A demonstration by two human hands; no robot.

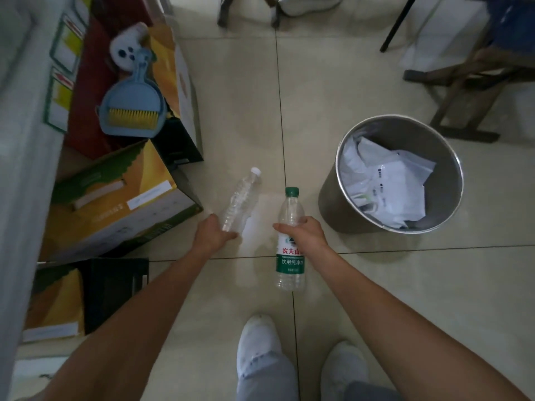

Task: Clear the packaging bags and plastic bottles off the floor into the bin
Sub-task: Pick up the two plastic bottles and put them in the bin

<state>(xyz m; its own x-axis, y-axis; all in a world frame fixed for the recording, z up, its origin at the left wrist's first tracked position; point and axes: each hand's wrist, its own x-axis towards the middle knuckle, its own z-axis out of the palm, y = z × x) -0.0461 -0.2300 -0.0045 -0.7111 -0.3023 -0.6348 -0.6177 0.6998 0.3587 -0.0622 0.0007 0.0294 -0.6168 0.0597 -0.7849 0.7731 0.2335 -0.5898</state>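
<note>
My left hand point(212, 233) grips the bottom end of a clear, label-free plastic bottle point(242, 198) with a white cap, its neck pointing up and away. My right hand point(304, 231) is closed around the middle of a second plastic bottle with a green cap and a green and white label point(290, 256). Both bottles are above the tiled floor. To the right stands a round metal bin point(434, 134), open at the top, with white packaging bags point(385, 180) inside it. The bin is about a hand's width right of my right hand.
Yellow and green cardboard boxes point(115, 204) are stacked along the left, with a blue dustpan and yellow brush point(133, 111) on top. Wooden furniture legs point(463, 91) stand behind the bin. My two white shoes point(257, 345) are at the bottom of the view.
</note>
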